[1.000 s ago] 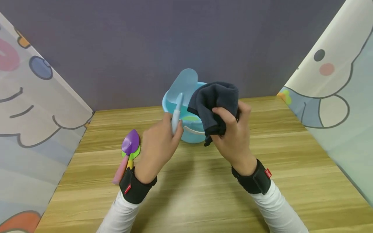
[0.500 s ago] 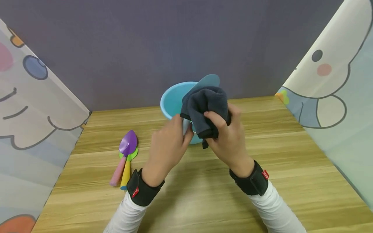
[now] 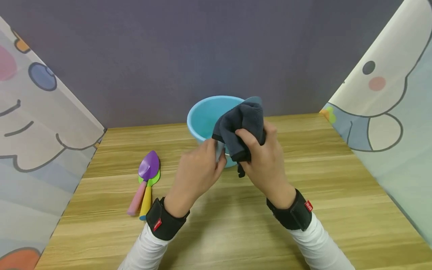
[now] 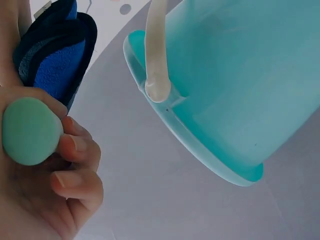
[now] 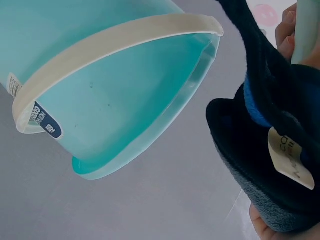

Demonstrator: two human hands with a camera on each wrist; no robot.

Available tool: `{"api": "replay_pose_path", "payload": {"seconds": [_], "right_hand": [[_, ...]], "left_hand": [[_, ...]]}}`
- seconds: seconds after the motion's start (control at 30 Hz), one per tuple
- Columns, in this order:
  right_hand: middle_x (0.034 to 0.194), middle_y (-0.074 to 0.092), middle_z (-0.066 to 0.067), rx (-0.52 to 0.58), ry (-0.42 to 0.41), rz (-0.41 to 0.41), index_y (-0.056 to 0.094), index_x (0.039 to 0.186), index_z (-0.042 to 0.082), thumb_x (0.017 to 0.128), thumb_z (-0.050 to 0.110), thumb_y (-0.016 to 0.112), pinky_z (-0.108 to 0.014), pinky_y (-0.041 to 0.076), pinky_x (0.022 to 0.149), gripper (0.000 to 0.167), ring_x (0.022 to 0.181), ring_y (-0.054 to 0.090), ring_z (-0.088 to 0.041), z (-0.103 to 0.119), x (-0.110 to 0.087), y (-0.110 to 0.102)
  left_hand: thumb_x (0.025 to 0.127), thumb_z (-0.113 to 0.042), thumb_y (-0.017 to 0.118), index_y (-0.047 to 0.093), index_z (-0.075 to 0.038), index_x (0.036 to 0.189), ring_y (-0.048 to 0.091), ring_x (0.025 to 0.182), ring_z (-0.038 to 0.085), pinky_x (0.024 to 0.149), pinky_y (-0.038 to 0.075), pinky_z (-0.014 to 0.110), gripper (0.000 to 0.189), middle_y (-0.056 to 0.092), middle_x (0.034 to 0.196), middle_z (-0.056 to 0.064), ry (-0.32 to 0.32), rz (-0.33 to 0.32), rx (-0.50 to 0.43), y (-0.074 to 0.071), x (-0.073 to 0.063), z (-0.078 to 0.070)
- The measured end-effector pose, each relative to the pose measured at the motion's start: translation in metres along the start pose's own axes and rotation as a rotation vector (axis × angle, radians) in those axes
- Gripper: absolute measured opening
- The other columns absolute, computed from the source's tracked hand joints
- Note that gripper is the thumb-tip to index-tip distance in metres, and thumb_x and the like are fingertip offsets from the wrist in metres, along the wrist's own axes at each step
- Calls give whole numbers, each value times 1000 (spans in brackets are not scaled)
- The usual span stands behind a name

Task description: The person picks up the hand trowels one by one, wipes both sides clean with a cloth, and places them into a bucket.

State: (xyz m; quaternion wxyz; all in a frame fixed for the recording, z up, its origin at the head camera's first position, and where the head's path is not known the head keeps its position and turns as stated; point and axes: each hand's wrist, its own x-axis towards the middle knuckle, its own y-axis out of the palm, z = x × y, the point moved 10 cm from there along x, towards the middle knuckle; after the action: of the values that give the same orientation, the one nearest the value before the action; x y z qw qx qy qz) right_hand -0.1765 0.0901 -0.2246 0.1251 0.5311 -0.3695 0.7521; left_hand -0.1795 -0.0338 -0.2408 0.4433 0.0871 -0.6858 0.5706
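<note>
My left hand grips the handle of a light blue toy shovel; in the left wrist view the round handle end sticks out of the curled fingers. A dark grey cloth with black edging is bunched in my right hand. It covers the shovel's blade, leaving only a sliver of the tip in sight at the top. The right wrist view shows the cloth's blue inner side and a pale label. Both hands are close together over the near right side of a light blue bucket.
On the wooden table, to the left, a purple toy trowel with a pink handle lies across a green one with a yellow handle. A dark grey wall rises behind the bucket, whose white carrying handle hangs at its front.
The left hand has moved right, bringing the shovel's blade from beside the cloth to behind it. The right hand has shifted slightly left, and the cloth now hides nearly all of the blade.
</note>
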Motion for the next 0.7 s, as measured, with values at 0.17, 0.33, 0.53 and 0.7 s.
{"api": "replay_pose_path", "payload": {"seconds": [0.17, 0.33, 0.53, 0.7], "right_hand": [[127, 41, -30, -5, 12, 1, 54, 126, 15, 89, 3, 73, -57, 55, 68, 43, 91, 59, -46, 0, -2, 1], [126, 41, -30, -5, 3, -20, 54, 126, 13, 93, 6, 70, -57, 55, 67, 37, 90, 59, -46, 1, -1, 0], [124, 41, -30, -10, 16, -46, 53, 125, 12, 98, 11, 65, -56, 55, 70, 29, 93, 59, -45, 0, -1, -2], [122, 41, -31, -9, 43, -62, 54, 124, 13, 101, 18, 60, -56, 53, 68, 24, 91, 58, -45, -2, -1, -3]], "left_hand": [[86, -14, 72, 54, -3, 92, 40, 47, 12, 41, 28, 24, 22, 48, 66, 1, 15, -28, 55, -3, -2, -1], [84, -11, 73, 53, -3, 93, 40, 48, 12, 41, 29, 24, 23, 47, 66, 0, 24, -35, 78, -6, -2, -2], [83, -11, 74, 54, -2, 94, 42, 48, 13, 42, 31, 24, 25, 48, 67, 2, 47, -18, 84, -4, -2, -1], [83, -13, 75, 56, -2, 92, 44, 49, 14, 41, 33, 25, 24, 49, 67, 3, 53, -14, 82, -5, -2, -2]]}}
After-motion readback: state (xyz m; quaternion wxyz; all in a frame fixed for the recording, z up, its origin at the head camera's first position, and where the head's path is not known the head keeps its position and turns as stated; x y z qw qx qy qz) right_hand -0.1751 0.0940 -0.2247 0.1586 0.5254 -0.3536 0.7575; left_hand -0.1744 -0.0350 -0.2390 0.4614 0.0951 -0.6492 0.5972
